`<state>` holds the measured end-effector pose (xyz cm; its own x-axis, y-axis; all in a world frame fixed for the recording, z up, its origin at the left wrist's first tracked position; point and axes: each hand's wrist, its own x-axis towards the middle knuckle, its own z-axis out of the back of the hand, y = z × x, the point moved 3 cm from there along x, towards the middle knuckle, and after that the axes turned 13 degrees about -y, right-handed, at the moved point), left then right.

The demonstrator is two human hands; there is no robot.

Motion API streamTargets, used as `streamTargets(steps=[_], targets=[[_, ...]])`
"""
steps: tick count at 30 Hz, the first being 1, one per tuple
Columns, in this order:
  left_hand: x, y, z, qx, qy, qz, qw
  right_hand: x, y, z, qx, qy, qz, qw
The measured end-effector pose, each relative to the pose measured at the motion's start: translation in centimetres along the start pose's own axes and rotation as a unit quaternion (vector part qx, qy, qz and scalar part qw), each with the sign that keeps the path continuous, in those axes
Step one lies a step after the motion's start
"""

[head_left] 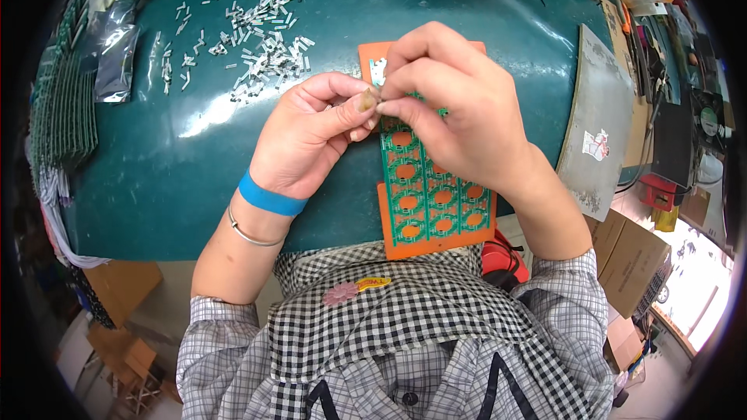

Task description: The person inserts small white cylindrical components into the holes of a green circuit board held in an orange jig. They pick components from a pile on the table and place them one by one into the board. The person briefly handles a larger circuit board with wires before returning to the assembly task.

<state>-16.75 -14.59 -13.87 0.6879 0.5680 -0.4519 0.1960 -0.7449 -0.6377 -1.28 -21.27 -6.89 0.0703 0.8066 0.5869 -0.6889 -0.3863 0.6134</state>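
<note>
Just above the far left part of an orange board (436, 247), my left hand (315, 124) and my right hand (463, 105) meet fingertip to fingertip. Both are closed in a pinch. Whatever sits between the fingers is too small and too covered to make out. Under my right hand lies a green circuit board panel (425, 198) with rows of round openings, resting on the orange board. Small white pieces (377, 70) show at the panel's far end, beside my right fingers. My right hand hides much of the panel's far half.
Loose small white and silver parts (268, 58) are scattered on the green table (327, 218) beyond my left hand. Stacked green boards (62, 101) and silver bags (117, 62) stand at the left. A grey metal sheet (595, 124) lies at the right edge, near tools and cartons (629, 257).
</note>
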Motion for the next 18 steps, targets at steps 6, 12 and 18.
streamTargets(steps=[6, 12, 18], targets=[[0.2, -1.0, -0.3, -0.023, -0.019, -0.046, 0.999, -0.6, -3.3, 2.3, 0.111, -0.047, -0.203, 0.972], [0.1, -2.1, 0.2, -0.049, -0.012, -0.040, 0.998, -2.2, -4.9, 3.4, -0.019, 0.076, -0.208, 0.975], [0.2, -2.0, 0.0, -0.026, -0.040, -0.031, 0.998, -2.7, -5.1, 2.9, -0.044, 0.075, -0.179, 0.980]])
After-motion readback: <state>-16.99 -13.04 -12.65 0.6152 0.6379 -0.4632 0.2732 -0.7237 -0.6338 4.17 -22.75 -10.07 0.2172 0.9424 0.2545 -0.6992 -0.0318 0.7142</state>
